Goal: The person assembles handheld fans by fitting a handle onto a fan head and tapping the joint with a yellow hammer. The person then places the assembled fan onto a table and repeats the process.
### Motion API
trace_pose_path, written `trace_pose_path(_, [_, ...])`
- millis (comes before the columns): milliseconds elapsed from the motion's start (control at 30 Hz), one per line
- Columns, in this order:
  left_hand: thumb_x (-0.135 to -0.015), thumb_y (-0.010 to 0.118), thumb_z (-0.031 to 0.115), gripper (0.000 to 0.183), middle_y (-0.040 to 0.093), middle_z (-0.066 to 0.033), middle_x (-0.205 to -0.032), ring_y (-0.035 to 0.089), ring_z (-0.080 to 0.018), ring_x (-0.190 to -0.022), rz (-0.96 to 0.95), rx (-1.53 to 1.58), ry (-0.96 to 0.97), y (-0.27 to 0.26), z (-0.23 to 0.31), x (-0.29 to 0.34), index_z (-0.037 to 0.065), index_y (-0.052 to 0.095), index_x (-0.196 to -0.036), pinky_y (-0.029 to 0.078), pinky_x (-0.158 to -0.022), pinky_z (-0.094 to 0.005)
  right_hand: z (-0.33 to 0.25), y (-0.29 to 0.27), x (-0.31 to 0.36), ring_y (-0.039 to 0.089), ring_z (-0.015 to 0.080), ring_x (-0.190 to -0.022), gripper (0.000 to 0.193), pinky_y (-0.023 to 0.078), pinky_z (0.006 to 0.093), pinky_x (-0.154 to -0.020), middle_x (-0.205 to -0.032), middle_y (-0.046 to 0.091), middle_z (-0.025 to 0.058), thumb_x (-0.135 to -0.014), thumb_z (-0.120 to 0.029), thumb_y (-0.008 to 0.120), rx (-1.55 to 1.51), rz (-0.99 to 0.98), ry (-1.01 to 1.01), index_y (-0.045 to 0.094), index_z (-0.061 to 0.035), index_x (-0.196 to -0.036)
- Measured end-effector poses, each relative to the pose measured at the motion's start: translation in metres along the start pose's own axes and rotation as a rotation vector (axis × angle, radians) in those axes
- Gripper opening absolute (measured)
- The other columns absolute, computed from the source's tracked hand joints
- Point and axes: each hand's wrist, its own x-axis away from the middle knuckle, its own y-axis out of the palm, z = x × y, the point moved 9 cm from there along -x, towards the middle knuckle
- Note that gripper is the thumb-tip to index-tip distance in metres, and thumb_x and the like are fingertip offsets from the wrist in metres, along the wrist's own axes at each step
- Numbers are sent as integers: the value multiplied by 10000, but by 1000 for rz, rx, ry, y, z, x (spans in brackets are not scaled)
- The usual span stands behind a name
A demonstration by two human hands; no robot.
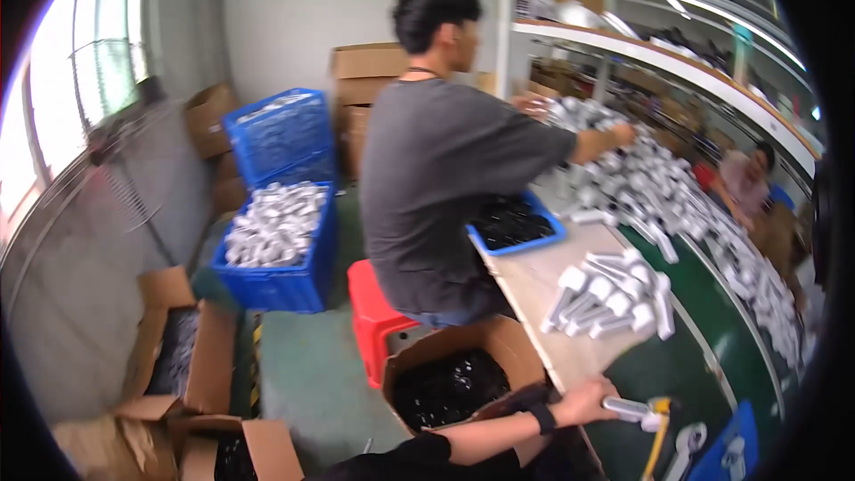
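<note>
At left, near: open cardboard box (219,361) of grey pieces, on the floor. Beyond, blue crate (267,291), heaped with white pieces, open at the top, probably for ready access. Centre: red stool (370,310) under a co-worker (432,187) in dark grey, both arms toward the far mound (655,180) of white parts. Nearer, carton (525,346) of black parts just beside the tabletop (524,289), presumably for reaching down into. Blue tray (534,244) of black parts at the tabletop's edge, likely for close reach. Further right: left hand (583,403), fingers closed about one end of a white piece (627,410), apparently to leave the other end free; piece above the green surface (623,370), beside a yellow object (657,447). Right hand: not in view. Behind, white cluster (614,294) on the tabletop. Surface and room: pale tabletop against green; window (111,18) at left, grey wall (303,9) behind, loaded shelf (677,56) far right.
</note>
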Motion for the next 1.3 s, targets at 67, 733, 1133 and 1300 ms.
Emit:
trace_pose_path(67, [-695, 812, 233, 269, 664, -107, -869, 612, -319, -925, 27, -13, -14, 1, 4, 3, 70, 706, -881, 495, -852, -428, -12, -4, 5, 405, 74, -630, 525, 361, 270, -524, -745, 514, -8, -1029, -197, 580, 2, -17, 42, 432, -30, -1504])
trace_pose_path(733, [-701, 847, 516, 460, 688, -137, -741, 676, -320, -716, 50, -74, 88, 5, -5, -13, 75, 735, -768, 528, -649, -421, -76, 39, -6, 607, 226, -839, 469, 509, 338, -755, -1044, 685, 217, -1011, -157, 573, 182, -304, -244, 490, 80, -1407])
trace_pose_path(1133, [-599, 776, 197, 269, 627, -143, -840, 602, -344, -932, 166, -105, 128, 5, 24, -4, 65, 695, -819, 496, -856, -453, -45, 18, 14, 474, 95, -650, 525, 435, 259, -564, -873, 613, 46, -1009, -141, 593, 63, -314, 94, 434, 18, -1484])
trace_pose_path(1300, [-780, 805, 211, 228, 645, -175, -834, 636, -359, -809, 290, -97, 193, -62, 35, 16, 38, 696, -881, 525, -699, -448, -38, 16, 21, 355, 46, -539, 500, 317, 241, -477, -660, 457, -44, -1025, -131, 573, -243, -110, 25, 450, -61, -1505])
